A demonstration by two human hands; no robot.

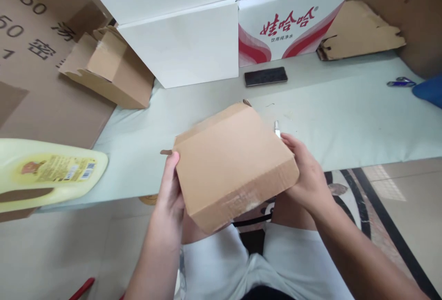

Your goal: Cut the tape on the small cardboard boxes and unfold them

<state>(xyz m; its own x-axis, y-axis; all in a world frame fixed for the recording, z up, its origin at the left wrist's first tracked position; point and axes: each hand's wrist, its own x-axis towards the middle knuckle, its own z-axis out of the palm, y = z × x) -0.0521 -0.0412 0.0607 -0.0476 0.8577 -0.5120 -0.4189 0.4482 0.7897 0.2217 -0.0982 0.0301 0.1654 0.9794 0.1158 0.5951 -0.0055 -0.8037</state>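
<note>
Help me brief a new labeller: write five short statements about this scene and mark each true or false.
1. The left hand and the right hand both hold the carton. True.
2. The phone lies on top of a white box. False: the phone lies on the table, in front of the boxes.
3. A jug shows at the picture's left edge. True.
4. The held carton carries large red writing on its upward face. False: that face is plain brown; the red writing is on a white box behind the phone.
5. The blue object is beside the jug. False: the blue object is at the picture's right edge.
</note>
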